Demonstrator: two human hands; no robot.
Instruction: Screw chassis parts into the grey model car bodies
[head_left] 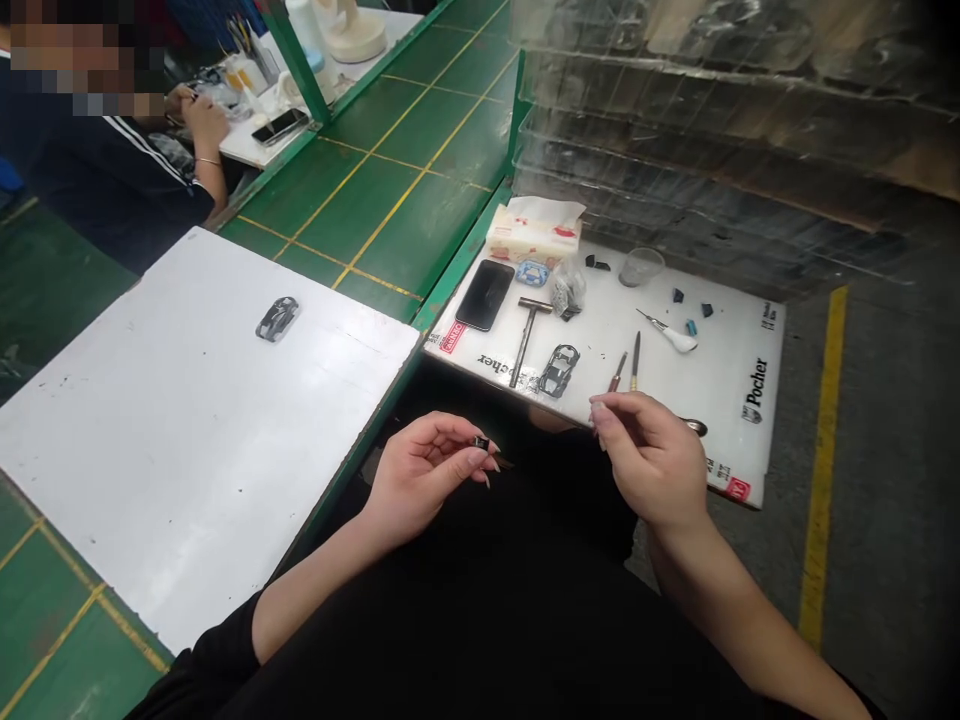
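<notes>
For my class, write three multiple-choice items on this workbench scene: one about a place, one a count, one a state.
1. Where does the small hammer lie?
A) on the green mat
B) on the Pocher cutting board
C) on the large white panel

2. How many car-shaped cutouts show?
A) one
B) three
C) two

3. What does the left hand hold?
A) a small dark part
B) the hammer
C) nothing

1: B, the hammer rests on the board.
2: C, one cutout on the board, another on the panel.
3: A, the part sits between its fingertips.
</notes>
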